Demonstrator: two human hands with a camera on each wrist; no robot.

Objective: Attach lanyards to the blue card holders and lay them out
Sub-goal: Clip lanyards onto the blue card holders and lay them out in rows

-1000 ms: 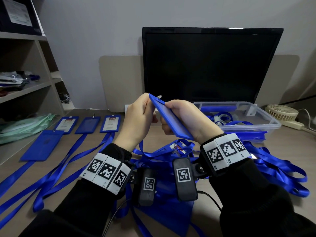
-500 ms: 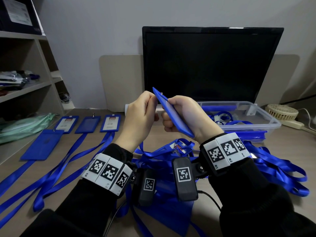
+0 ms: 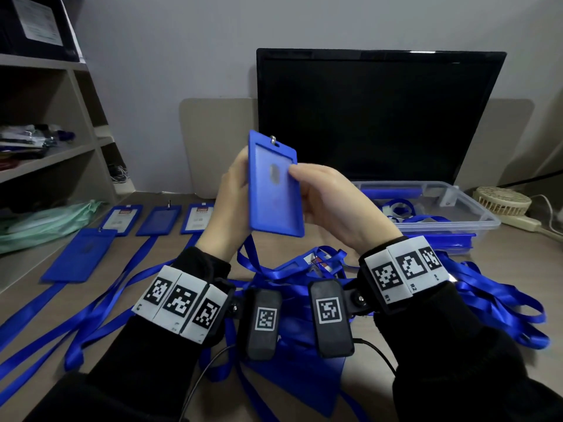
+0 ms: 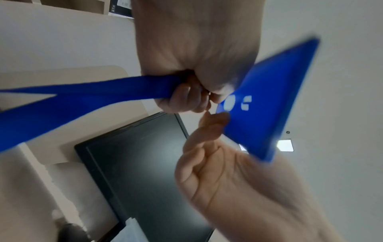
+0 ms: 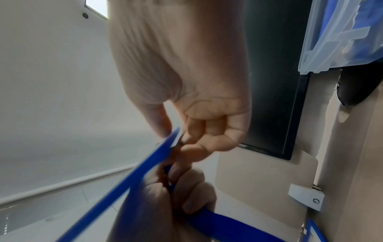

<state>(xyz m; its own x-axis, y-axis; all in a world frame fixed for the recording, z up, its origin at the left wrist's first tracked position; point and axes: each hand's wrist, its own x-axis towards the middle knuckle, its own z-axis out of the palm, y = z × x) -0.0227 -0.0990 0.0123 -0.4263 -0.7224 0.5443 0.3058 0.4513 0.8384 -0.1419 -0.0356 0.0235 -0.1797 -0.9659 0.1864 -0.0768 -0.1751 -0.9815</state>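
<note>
**A:** Status on the hands?

**B:** I see the right hand [image 3: 332, 205] pinching a blue card holder [image 3: 275, 190] mid-air in front of the monitor [image 3: 377, 117], thumb on its front face, other fingers [image 5: 207, 126] curled behind it. Holder is roughly upright, tilted a bit, with a metal clip [image 3: 273, 139] showing at its top slot.

**A:** Left?

**B:** Left hand [image 3: 231, 205] sits behind the holder's left edge. From the left wrist view its fingers [image 4: 184, 99] are curled tight round a blue lanyard strap [image 4: 87, 91], right next to the holder's slot. Both wrist views are blurred, so I can't tell whether the clip is fully hooked through.

**A:** Rest of the worktop?

**B:** Four holders with lanyards [image 3: 82, 254] laid out on the worktop [image 3: 502, 254] at left: three in a row near the back, one nearer. A heap of loose lanyards [image 3: 493, 296] lies under and right of the wrists. Clear plastic bin [image 3: 469, 208] with more blue parts stands back right, a small fan [image 3: 502, 202] beside it.
</note>
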